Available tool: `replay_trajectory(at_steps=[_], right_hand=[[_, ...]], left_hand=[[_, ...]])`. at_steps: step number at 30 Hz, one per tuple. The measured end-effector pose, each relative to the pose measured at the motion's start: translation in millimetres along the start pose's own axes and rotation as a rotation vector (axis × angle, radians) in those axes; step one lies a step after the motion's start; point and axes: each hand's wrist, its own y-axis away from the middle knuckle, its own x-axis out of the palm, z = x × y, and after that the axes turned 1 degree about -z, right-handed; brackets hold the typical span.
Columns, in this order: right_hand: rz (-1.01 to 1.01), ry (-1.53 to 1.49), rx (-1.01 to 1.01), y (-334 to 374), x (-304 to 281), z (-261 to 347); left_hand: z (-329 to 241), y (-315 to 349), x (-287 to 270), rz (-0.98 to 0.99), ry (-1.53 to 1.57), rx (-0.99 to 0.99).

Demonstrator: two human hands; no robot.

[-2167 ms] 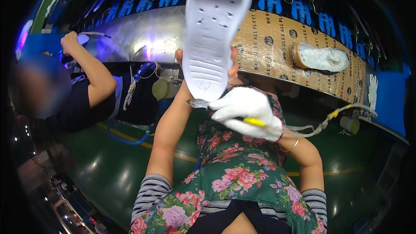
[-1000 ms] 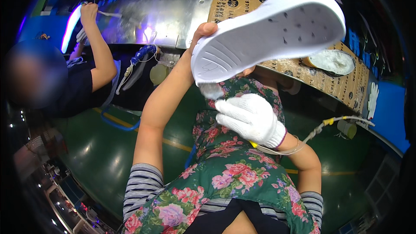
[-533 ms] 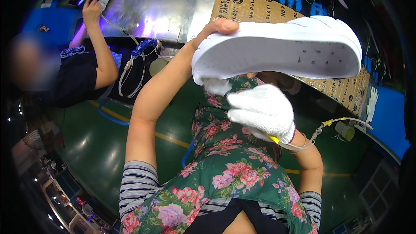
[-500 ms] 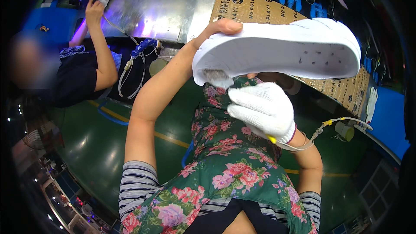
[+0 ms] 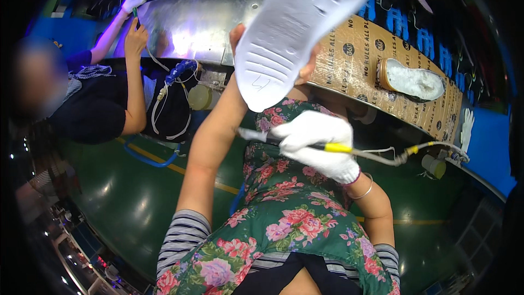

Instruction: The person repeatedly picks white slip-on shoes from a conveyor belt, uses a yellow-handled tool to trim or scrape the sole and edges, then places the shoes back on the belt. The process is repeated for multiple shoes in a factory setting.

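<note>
Held up in my left hand point(image 5: 309, 66) is a white shoe sole point(image 5: 278, 49). A thumb and fingers show at its two edges; the rest of that hand is behind it. Ribs, small holes and a pen mark are visible on the sole's face. Its far end runs out of the view at the top. In a white knit glove, my right hand point(image 5: 317, 142) grips a brush point(image 5: 261, 136) below the sole, apart from it. The brush has pale bristles, a dark handle and a yellow band, with a thin hose leading off its end.
On the cardboard-covered bench point(image 5: 355, 76) lies a shoe upper point(image 5: 412, 80), brown-rimmed with a whitish underside. A white glove point(image 5: 468, 130) rests at the far right. The hose runs to a fitting by a small container point(image 5: 434, 166). A co-worker's hands point(image 5: 136, 38) are over the metal bench at left.
The sole has swung from lying sideways to nearly upright and moved up, uncovering the shoe upper. My right hand has drawn the brush down and away from the sole.
</note>
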Motion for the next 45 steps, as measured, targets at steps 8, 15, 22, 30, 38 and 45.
replay_trajectory(at_steps=[8, 15, 22, 30, 38, 45], right_hand=[[-0.080, 0.744, -0.331, -6, 1, 1], [-0.175, 0.399, -0.062, 1, -10, 11], [-0.085, 0.516, -0.133, -8, -17, 21], [-0.140, 0.435, -0.071, -23, -38, 25], [-0.391, 0.989, -0.299, -82, -103, 20], [0.046, 0.886, -0.512, -25, -28, -3]], left_hand=[[26, -4, 7, -0.087, 0.119, 0.182], [20, -10, 16, -0.054, 0.024, 0.146], [20, -12, 15, -0.197, 0.038, 0.041], [37, 22, 21, -0.501, 0.202, 0.083], [64, 28, 44, -0.382, 0.244, 0.013], [57, 40, 31, -0.437, 0.294, 0.118]])
